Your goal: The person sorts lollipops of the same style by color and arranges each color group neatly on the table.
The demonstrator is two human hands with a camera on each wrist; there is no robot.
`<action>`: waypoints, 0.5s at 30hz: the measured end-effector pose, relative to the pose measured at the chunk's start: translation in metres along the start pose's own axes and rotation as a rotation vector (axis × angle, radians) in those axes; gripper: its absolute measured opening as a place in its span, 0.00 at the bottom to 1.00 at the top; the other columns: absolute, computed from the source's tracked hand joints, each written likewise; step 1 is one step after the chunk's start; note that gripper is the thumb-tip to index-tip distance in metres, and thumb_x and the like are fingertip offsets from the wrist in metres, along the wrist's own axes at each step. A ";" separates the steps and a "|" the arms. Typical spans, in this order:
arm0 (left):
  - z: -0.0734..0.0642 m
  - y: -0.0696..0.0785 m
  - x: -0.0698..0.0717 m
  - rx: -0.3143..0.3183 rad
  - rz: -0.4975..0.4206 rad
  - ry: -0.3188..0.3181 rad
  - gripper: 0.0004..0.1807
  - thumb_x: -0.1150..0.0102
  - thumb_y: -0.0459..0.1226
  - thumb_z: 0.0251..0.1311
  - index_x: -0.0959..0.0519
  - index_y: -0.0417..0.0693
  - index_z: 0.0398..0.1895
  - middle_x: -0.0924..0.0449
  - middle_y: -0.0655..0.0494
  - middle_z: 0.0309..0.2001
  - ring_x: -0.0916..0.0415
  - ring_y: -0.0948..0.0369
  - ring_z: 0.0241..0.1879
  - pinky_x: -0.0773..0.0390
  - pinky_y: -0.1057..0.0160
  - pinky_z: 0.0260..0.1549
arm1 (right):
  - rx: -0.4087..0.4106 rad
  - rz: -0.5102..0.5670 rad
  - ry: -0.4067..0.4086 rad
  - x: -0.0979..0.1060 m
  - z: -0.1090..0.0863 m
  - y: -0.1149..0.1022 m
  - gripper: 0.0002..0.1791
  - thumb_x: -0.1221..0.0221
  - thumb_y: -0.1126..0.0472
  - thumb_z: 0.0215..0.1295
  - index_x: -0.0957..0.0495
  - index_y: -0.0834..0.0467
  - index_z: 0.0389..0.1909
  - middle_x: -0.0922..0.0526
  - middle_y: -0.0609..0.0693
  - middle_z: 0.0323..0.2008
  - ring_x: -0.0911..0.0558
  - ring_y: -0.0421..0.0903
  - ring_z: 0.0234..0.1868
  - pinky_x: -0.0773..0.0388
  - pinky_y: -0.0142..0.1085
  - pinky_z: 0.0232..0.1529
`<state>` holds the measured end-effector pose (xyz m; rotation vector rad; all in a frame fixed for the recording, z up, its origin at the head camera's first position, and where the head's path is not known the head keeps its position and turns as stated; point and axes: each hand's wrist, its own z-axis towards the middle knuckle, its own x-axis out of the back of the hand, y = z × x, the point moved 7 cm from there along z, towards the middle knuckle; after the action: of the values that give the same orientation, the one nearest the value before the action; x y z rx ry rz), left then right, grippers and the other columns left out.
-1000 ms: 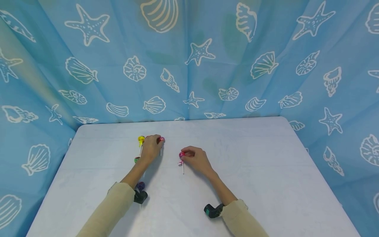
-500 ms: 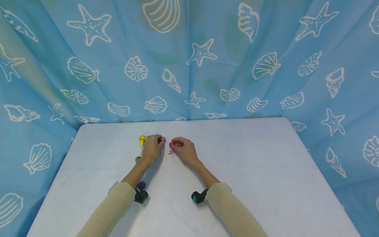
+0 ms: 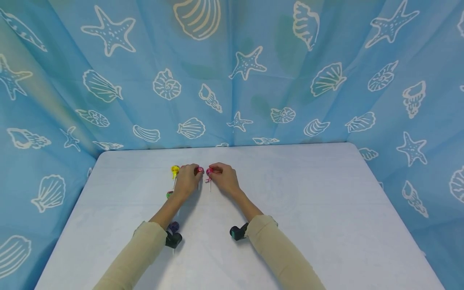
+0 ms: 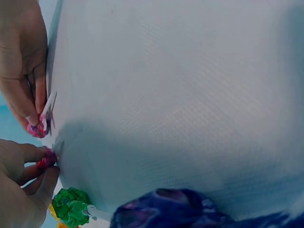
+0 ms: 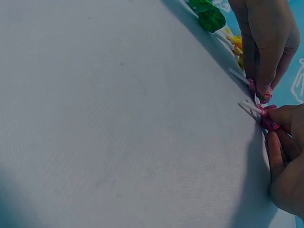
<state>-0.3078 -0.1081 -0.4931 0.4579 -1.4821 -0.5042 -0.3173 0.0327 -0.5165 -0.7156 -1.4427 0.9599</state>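
Observation:
Near the back of the table, my left hand (image 3: pixel 186 180) pinches a pink-wrapped lollipop (image 3: pixel 200 170) by its head between thumb and fingers. Just to its right, my right hand (image 3: pixel 225 179) holds another pink lollipop (image 3: pixel 209 171), its white stick pointing toward me. In the right wrist view the two heads sit side by side, the right hand's lollipop (image 5: pixel 270 124) close to the left hand's lollipop (image 5: pixel 260 91). A yellow lollipop (image 3: pixel 175 169) lies left of the left hand. A green lollipop (image 3: pixel 169 194) is partly hidden by the left wrist.
A purple-wrapped lollipop (image 3: pixel 174 226) lies beside the left sleeve, partly covered by the black wrist camera (image 3: pixel 173 240). The white table (image 3: pixel 308 201) ends at a blue curtain (image 3: pixel 246 96) printed with shells and starfish.
My right hand has moved back and to the left with its lollipop, bringing it up beside the one in the left hand. The left hand has stayed in place.

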 end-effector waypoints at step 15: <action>0.001 0.001 0.000 0.026 -0.011 -0.017 0.18 0.37 0.34 0.67 0.22 0.34 0.57 0.17 0.40 0.48 0.19 0.49 0.47 0.20 0.55 0.52 | 0.001 0.008 0.006 0.000 0.000 -0.003 0.16 0.36 0.64 0.68 0.18 0.61 0.55 0.15 0.54 0.47 0.16 0.47 0.46 0.20 0.34 0.50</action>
<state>-0.3087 -0.1076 -0.4924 0.4833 -1.5043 -0.4990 -0.3172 0.0316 -0.5140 -0.7237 -1.4354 0.9642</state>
